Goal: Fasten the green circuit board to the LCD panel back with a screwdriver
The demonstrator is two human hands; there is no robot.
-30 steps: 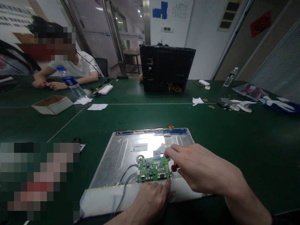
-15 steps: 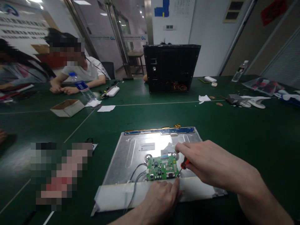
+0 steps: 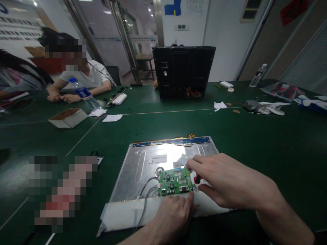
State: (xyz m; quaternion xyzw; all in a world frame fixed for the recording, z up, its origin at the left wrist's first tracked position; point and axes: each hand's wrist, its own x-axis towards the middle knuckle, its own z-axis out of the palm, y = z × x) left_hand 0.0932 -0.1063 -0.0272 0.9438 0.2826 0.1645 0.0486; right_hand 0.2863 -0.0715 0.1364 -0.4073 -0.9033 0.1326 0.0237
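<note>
My right hand (image 3: 219, 177) is closed around a screwdriver (image 3: 197, 179) with a red and black handle. The screwdriver's tip points down at the lower right corner of a green circuit board (image 3: 173, 181). At that same corner rests the index fingertip of my left hand (image 3: 176, 211), the other fingers curled in. Whatever its fingertips may pinch is too small to make out. Under the board lies a flat metal display panel (image 3: 135, 166), back side up. A white strip (image 3: 127, 214) runs along its near edge. Grey cables (image 3: 145, 209) leave the board's left side, and a flat ribbon (image 3: 177, 166) its top.
A black monitor housing (image 3: 184, 73) stands across the green table. Farther left are an open box (image 3: 67, 119), a water bottle (image 3: 85, 95) and a person (image 3: 84, 75) with forearms on the table. Paper scraps (image 3: 220, 105) and a plastic bag (image 3: 281, 91) lie to the right.
My right hand has turned a little around the screwdriver, its thumb now lower and apart from the handle. My left hand stays at the board's corner. The whole view has shifted slightly.
</note>
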